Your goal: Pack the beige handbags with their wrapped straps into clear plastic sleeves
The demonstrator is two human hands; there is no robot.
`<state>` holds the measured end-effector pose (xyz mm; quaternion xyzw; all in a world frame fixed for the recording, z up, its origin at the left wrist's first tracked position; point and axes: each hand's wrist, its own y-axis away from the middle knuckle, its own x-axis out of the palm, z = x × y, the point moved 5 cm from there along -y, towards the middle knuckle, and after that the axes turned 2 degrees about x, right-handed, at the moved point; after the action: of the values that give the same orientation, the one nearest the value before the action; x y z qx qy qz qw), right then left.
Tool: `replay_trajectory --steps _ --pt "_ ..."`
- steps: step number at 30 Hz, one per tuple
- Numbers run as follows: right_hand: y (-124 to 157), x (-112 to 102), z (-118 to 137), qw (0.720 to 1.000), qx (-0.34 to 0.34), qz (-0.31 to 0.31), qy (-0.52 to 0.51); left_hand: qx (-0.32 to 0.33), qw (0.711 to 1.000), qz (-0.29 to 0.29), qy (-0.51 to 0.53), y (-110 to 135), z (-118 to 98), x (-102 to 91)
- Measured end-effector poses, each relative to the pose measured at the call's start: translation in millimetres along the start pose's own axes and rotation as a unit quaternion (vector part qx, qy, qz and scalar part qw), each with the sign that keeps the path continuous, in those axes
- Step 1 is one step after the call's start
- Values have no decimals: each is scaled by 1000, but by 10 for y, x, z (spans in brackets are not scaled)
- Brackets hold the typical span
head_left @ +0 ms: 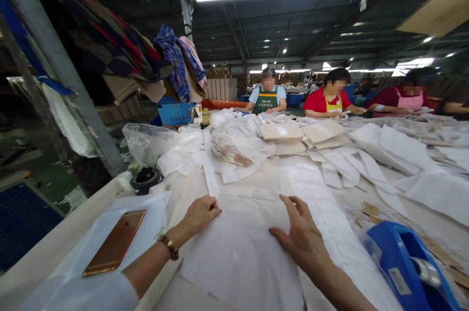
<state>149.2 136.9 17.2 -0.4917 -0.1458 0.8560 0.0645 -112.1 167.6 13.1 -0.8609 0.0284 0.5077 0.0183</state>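
A translucent white sheet [242, 252], perhaps a flat bag, lies on the worktable in front of me. At its upper left edge my left hand [200, 216] is closed in a pinch, its thumb against the curled fingers; a beaded bracelet [170, 246] circles that wrist. Over the right side of the sheet, my right hand [304, 233] is open, thumb and fingers spread, touching or just above the surface. A narrow white strip [209, 167] runs away from me beyond the left hand.
A gold phone [115, 242] rests on pale sheets at left, near a black tape roll [146, 179]. To the right stands a blue tape dispenser [410, 267]. Plastic bags [242, 140] and stacked beige packets [282, 130] lie farther back. Several people sit across the table [172, 286].
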Motion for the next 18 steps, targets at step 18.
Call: replay_trajectory --steps 18 --pt "-87 19 746 932 -196 204 227 -6 990 41 -132 -26 -66 -18"
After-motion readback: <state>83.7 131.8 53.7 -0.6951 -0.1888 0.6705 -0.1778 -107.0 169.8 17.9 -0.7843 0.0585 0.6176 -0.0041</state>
